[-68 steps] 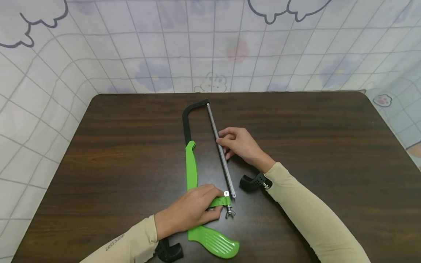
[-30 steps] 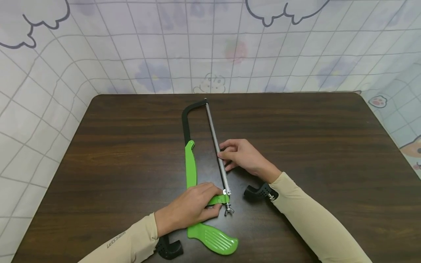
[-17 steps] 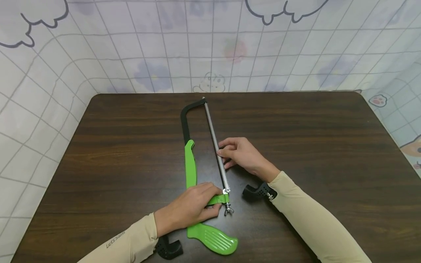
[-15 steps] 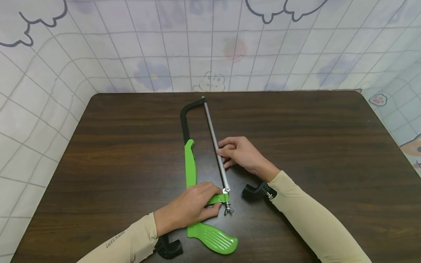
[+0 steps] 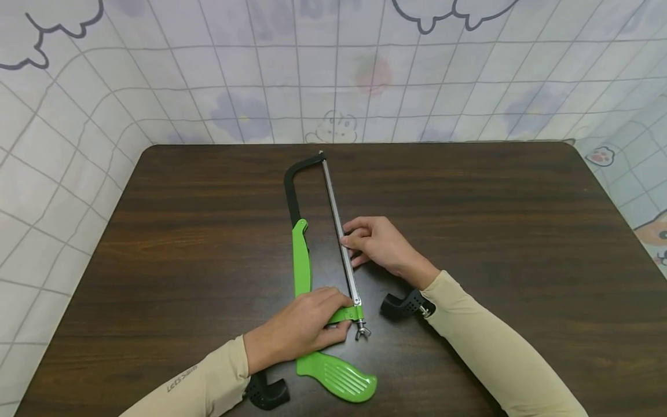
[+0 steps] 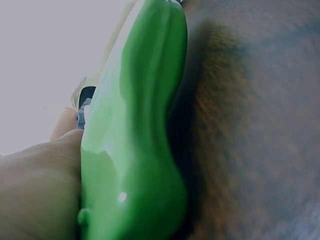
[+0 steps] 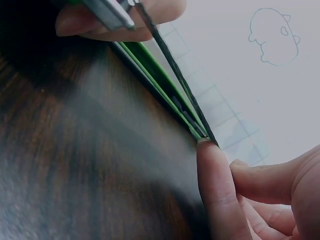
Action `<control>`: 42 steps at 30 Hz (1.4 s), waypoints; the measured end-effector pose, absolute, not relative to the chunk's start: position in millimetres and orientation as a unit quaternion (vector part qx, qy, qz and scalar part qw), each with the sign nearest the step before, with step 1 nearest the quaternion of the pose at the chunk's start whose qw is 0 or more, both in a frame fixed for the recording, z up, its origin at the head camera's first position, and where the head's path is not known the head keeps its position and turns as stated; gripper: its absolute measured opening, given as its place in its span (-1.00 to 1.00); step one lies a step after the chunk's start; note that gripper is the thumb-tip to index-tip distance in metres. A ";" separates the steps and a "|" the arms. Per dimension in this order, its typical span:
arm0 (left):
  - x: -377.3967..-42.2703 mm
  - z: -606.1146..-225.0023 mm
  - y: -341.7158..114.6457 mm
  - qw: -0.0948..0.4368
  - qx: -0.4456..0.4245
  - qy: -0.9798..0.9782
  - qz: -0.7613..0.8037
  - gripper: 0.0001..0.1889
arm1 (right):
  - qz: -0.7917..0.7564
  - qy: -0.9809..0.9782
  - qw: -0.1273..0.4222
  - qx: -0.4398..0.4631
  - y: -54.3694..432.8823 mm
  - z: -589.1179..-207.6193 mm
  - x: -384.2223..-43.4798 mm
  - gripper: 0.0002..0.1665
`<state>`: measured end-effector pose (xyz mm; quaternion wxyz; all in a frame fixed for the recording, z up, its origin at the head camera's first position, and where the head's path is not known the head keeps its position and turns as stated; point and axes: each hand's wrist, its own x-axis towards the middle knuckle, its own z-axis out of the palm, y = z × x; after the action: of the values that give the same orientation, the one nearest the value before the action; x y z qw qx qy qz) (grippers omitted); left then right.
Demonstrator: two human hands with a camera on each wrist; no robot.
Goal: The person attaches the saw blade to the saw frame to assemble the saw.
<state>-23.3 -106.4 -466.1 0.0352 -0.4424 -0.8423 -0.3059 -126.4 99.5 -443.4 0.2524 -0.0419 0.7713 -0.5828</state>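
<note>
hacksaw: mid worktop, handle near, black bow far
left hand: gripping the green frame
right hand: pinching the blade midway along
blade: looks thin, likely springy; hold its flat sides
green frame: seems stiff

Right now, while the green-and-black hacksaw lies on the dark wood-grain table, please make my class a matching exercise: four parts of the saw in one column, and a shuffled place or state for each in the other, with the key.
Column 1
1. Long, narrow silver metal blade
2. Curved black bar
3. Rounded, ribbed green handle
4. Small silver metal wing nut

Column 2
A. Lowest of the four in the head view
B. At the outer end of the short green crosspiece, on its near side
C. Pinched by the right grip
D. Bends over at the far end

Pairs: 1-C, 2-D, 3-A, 4-B
</note>
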 end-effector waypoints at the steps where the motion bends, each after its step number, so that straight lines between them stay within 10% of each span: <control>1: -23.3 -466.1 -106.2 0.034 -0.442 -0.842 -0.306 -0.79 | -0.582 0.772 0.251 -0.041 99.5 -443.0 -126.2 -0.51; 42: -22.8 -465.2 -107.0 0.039 -0.445 -0.839 -0.311 -0.79 | -0.555 0.790 0.257 -0.048 101.7 -437.8 -120.9 -0.51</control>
<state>-22.8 -107.0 -465.2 0.0390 -0.4449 -0.8388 -0.3114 -120.9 101.7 -437.8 0.2573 -0.0481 0.7896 -0.5550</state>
